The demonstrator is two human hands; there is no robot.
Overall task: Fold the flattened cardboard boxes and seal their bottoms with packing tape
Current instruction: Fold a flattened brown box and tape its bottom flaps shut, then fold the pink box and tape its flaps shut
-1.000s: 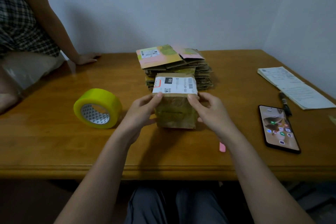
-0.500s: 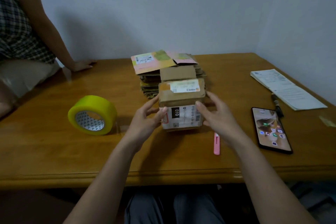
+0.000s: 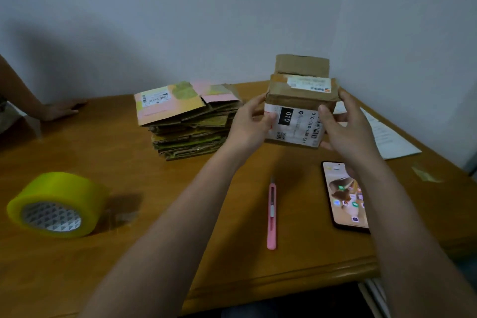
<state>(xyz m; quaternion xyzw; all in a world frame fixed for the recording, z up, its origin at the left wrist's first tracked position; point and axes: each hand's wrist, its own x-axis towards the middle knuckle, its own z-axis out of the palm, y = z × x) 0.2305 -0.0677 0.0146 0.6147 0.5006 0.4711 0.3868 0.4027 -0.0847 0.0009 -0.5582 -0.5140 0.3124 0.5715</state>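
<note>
Head view, left to right. Far left, another person's hand [image 3: 58, 111] lies flat on the wooden surface [image 3: 154, 253]. Yellow tape roll [image 3: 55, 205] sits at the near left, on its side, well apart from both working hands. Behind centre, a stack of flat boxes [image 3: 188, 121], top one with pink and green patches. Pink cutter [image 3: 271, 215] lies near centre, long axis running away from the person, under the raised arms.

Left hand [image 3: 249, 121] grips the left side of a small folded box [image 3: 299, 108], thumb on the labelled front. Right hand [image 3: 344, 124] clamps the right side, thumb on the barcode label, fingers wrapped behind. Box is held up off the surface, right of the stack, above the phone [image 3: 346, 196]. Hands are apart, box between them. One flap stands up at the top rear; the other top flaps are folded roughly flat.

Papers [image 3: 387, 137] at far right, partly hidden by the right hand.

Key relation: tape is far left, so the left hand is nearer to it; right hand would likely keep the box. Looks like folding is mostly done and sealing is not started.
</note>
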